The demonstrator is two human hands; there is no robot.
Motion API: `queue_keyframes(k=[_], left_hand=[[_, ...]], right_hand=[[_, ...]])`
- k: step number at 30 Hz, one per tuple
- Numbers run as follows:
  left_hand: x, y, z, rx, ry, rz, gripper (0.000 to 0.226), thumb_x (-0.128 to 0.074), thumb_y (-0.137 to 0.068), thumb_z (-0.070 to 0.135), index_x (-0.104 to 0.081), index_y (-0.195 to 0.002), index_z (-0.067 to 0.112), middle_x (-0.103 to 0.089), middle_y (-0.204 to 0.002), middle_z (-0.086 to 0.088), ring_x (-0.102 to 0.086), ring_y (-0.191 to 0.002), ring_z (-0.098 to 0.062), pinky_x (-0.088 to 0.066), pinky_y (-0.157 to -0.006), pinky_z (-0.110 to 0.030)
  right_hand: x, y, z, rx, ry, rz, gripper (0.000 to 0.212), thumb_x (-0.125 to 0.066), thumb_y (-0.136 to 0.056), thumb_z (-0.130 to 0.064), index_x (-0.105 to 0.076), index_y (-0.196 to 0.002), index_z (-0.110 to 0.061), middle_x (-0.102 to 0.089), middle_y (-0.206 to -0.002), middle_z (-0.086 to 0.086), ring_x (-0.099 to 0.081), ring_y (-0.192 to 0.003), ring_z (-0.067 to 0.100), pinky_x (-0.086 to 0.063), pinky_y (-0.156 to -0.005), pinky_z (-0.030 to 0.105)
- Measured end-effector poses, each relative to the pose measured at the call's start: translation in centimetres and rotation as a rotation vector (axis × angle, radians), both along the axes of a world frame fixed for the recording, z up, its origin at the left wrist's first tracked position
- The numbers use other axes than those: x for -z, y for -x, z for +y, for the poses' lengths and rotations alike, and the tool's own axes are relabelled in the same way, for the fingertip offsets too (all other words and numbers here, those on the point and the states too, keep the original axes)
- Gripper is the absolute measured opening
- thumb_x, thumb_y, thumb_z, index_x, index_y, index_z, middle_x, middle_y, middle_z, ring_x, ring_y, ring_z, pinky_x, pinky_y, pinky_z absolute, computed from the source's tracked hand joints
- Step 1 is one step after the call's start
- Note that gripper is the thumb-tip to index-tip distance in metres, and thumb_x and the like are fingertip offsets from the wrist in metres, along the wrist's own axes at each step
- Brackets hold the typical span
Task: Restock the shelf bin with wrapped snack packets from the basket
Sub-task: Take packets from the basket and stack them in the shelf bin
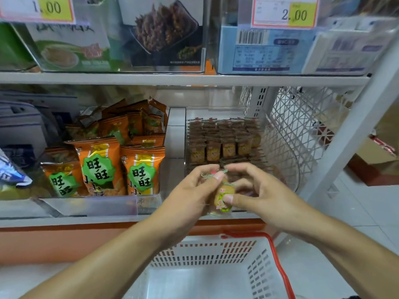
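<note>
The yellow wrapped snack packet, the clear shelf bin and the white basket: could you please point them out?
yellow wrapped snack packet [224, 196]: head view, its printed front.
clear shelf bin [296, 169]: head view, right wall.
white basket [207, 253]: head view, slotted far wall.

Packet [224, 196] between both hands: clear wrap, yellow-tan snack, green and pink print; bin [280, 147] just beyond the hands: clear wall, rows of brown packets [224, 145] with speckled tan fronts; bags [121, 167] left of the left hand: orange, green badge, black characters; basket [216, 255] below the hands: white, slotted, red rim; price tags [285, 11] above: white and yellow
</note>
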State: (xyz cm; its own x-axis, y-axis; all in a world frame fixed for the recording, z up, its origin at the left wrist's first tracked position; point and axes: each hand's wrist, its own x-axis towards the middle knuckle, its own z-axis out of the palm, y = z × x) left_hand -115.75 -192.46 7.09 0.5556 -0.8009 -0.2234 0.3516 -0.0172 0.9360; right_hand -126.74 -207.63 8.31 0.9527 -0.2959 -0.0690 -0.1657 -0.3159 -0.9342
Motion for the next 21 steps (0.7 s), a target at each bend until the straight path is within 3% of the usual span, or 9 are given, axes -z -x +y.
queue_keyframes(k=[3,5,6,8,9,11,15,18,21], left_hand=[[-0.4,-0.5,-1.2,0.013,-0.015,-0.016,0.034,-0.058,-0.101,0.037,-0.063,-0.127,0.015,-0.076,-0.112,-0.016,-0.072,-0.091,-0.025,-0.061,-0.076,-0.038],[-0.2,-0.9,-2.1,-0.076,-0.016,0.069,0.027,-0.053,-0.106,0.028,-0.063,-0.124,0.01,-0.076,-0.109,-0.016,-0.072,-0.087,-0.023,-0.06,-0.073,-0.035],[-0.1,-1.3,-2.5,-0.132,-0.02,0.103,0.023,-0.052,-0.107,0.023,-0.062,-0.122,0.009,-0.075,-0.111,-0.016,-0.074,-0.089,-0.023,-0.062,-0.075,-0.033],[0.0,-1.9,-3.2,-0.197,-0.016,0.132,0.017,-0.049,-0.108,0.013,-0.058,-0.121,0.009,-0.074,-0.115,-0.016,-0.075,-0.1,-0.028,-0.065,-0.079,-0.035],[0.0,-2.2,-3.5,-0.201,-0.011,0.129,0.017,-0.048,-0.108,0.01,-0.056,-0.122,0.008,-0.073,-0.116,-0.016,-0.074,-0.103,-0.031,-0.065,-0.08,-0.036],[0.0,-2.4,-3.7,-0.195,-0.013,0.109,0.016,-0.047,-0.108,0.007,-0.054,-0.122,0.007,-0.073,-0.115,-0.014,-0.074,-0.105,-0.031,-0.065,-0.078,-0.035],[0.0,-2.6,-3.9,-0.177,-0.029,0.058,0.012,-0.048,-0.108,0.007,-0.053,-0.118,0.008,-0.072,-0.115,-0.011,-0.073,-0.101,-0.026,-0.065,-0.079,-0.033],[0.3,-2.7,-3.8,-0.152,-0.051,0.004,0.012,-0.049,-0.108,0.009,-0.056,-0.117,0.008,-0.072,-0.117,-0.01,-0.072,-0.106,-0.028,-0.064,-0.085,-0.036],[0.5,-2.8,-3.6,-0.117,-0.074,-0.038,0.014,-0.051,-0.107,0.015,-0.061,-0.117,0.01,-0.075,-0.116,-0.008,-0.075,-0.105,-0.027,-0.063,-0.088,-0.039]], right_hand=[[-0.9,-0.4,-0.8,-0.052,0.172,0.015,0.055,-0.08,-0.083,-0.025,-0.057,-0.129,-0.045,-0.067,-0.105,0.003,-0.066,-0.095,0.022,-0.054,-0.093,0.042],[-1.6,-0.9,-1.7,-0.04,0.194,0.038,0.053,-0.078,-0.086,-0.016,-0.058,-0.132,-0.034,-0.067,-0.114,0.008,-0.066,-0.105,0.027,-0.051,-0.099,0.048],[-2.0,-1.2,-2.6,0.0,0.228,0.037,0.047,-0.078,-0.086,-0.016,-0.06,-0.128,-0.029,-0.07,-0.114,0.004,-0.067,-0.105,0.023,-0.052,-0.098,0.043],[-3.0,-2.1,-5.0,0.136,0.491,0.083,0.037,-0.078,-0.085,-0.031,-0.059,-0.117,-0.031,-0.07,-0.105,-0.009,-0.067,-0.092,0.011,-0.053,-0.077,0.023],[-3.6,-2.7,-6.3,0.196,0.678,0.143,0.039,-0.076,-0.084,-0.042,-0.055,-0.115,-0.031,-0.067,-0.097,-0.01,-0.064,-0.084,0.011,-0.048,-0.065,0.02],[-3.9,-4.2,-8.5,0.252,0.962,0.264,0.049,-0.069,-0.085,-0.05,-0.049,-0.12,-0.023,-0.063,-0.091,0.001,-0.059,-0.079,0.023,-0.043,-0.06,0.027],[-3.4,-7.5,-11.3,0.168,1.18,0.449,0.055,-0.066,-0.089,-0.045,-0.046,-0.134,-0.02,-0.059,-0.099,0.009,-0.058,-0.081,0.029,-0.049,-0.066,0.032],[-3.0,-8.9,-12.7,0.103,1.344,0.573,0.066,-0.062,-0.089,-0.058,-0.046,-0.14,-0.019,-0.056,-0.116,0.014,-0.056,-0.106,0.035,-0.047,-0.082,0.037],[-2.5,-9.7,-13.2,0.007,1.534,0.637,0.059,-0.052,-0.091,-0.064,-0.062,-0.116,-0.011,-0.058,-0.119,0.011,-0.045,-0.118,0.033,-0.039,-0.101,0.044]])
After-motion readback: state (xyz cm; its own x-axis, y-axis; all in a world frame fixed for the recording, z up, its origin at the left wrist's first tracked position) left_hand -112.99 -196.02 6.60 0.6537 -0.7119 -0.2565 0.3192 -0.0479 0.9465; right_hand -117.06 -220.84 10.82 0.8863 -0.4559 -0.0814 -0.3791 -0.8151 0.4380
